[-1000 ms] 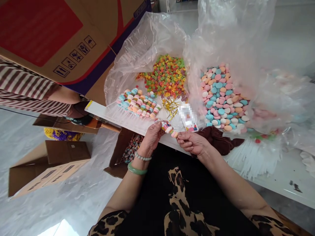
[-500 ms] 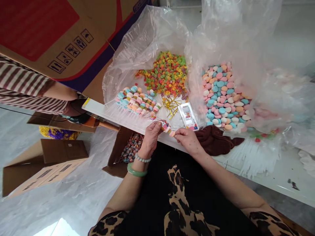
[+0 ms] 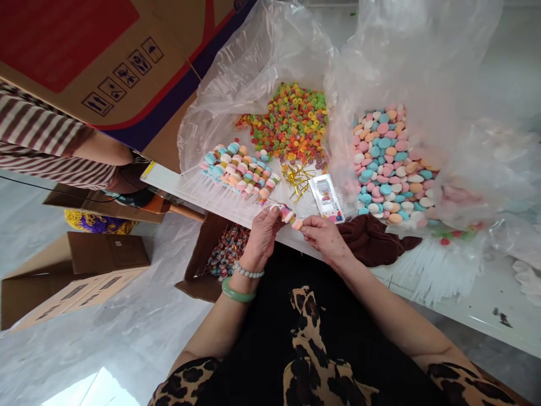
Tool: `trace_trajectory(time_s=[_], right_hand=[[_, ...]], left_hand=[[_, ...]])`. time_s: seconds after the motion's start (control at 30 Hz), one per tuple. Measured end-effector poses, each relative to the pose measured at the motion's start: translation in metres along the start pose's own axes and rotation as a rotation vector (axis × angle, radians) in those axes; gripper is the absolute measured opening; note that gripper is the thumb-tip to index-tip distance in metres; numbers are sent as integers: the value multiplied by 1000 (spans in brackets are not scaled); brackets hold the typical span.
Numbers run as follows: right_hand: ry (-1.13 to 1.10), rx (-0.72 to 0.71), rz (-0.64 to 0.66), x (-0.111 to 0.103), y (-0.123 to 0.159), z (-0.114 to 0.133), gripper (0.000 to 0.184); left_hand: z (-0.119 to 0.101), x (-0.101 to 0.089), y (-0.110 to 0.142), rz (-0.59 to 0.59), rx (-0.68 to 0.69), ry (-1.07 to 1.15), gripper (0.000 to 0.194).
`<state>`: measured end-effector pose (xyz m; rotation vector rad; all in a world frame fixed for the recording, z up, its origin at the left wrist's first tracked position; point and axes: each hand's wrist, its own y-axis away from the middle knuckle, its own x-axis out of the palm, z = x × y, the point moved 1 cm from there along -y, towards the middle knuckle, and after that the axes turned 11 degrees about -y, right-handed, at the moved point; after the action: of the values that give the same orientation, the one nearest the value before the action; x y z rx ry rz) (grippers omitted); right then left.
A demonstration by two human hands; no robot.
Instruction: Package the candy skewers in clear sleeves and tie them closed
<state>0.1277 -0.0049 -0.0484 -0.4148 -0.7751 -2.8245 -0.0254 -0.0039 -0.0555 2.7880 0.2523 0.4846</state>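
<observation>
My left hand (image 3: pixel 262 237) and my right hand (image 3: pixel 323 235) both pinch a short candy skewer (image 3: pixel 291 216) of pastel sweets at the white table's (image 3: pixel 465 307) front edge. The left fingers close on its upper end, the right fingers on its lower end. Just behind lie a row of finished pastel skewers (image 3: pixel 239 169), gold twist ties (image 3: pixel 297 177) and a small printed packet (image 3: pixel 326 197). Open clear plastic bags hold coloured ring sweets (image 3: pixel 291 121) and pastel round sweets (image 3: pixel 391 160).
A dark brown cloth (image 3: pixel 372 239) lies right of my right hand. White sticks (image 3: pixel 431 270) are spread at the table's right. An open carton of wrapped candy (image 3: pixel 224 254) stands on the floor. Another person's striped sleeve (image 3: pixel 46 144) and a big cardboard box (image 3: pixel 105 62) are at left.
Both hands stayed on the candy skewer and shifted slightly; the right fingers slid closer to its lower end. The view moved a little.
</observation>
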Motion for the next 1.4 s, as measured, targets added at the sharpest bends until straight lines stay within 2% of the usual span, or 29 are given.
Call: trace_trajectory(time_s=[0.1, 0.23, 0.3, 0.37, 0.5, 0.6, 0.67, 0.8, 0.9, 1.0, 1.1, 1.2, 1.3, 1.4], right_hand=[[-193, 172, 92, 5, 1, 0, 21], [-408, 357, 244, 5, 1, -1, 26], [-433, 395, 265, 3, 0, -1, 27], [-392, 378, 246, 1, -1, -2, 26], [-198, 277, 118, 2, -3, -4, 20], [-17, 139, 25, 3, -6, -6, 13], [152, 1, -18, 3, -6, -6, 11], [671, -326, -119, 2, -1, -5, 14], [977, -495, -127, 4, 8, -7, 21], [1086, -551, -67, 8, 14, -10, 27], [931, -504, -38, 11, 11, -12, 22], [500, -289, -60, 8, 0, -14, 13], [117, -98, -91, 7, -8, -18, 17], [24, -89, -90, 10, -10, -20, 19]], left_hand=[[-1, 3, 2, 34, -47, -53, 39], [-1, -2, 1, 112, -211, 6, 38], [-3, -7, 0, 116, -255, 37, 37], [-6, -12, -2, 85, -232, 59, 37], [-13, -16, -5, 22, -182, 84, 36], [-17, -15, -5, -10, -128, 41, 34], [-18, -13, -5, -16, -91, 23, 33], [-17, -7, -1, -29, -41, -8, 35], [-14, -2, 1, -42, -21, -34, 35], [-12, 0, 1, -35, -33, -41, 37], [-9, -3, -1, 2, -68, -31, 39], [-7, -5, 0, 52, -109, 5, 41], [-2, -4, 2, 76, -129, 40, 41], [5, 0, 5, 54, -151, 58, 38]])
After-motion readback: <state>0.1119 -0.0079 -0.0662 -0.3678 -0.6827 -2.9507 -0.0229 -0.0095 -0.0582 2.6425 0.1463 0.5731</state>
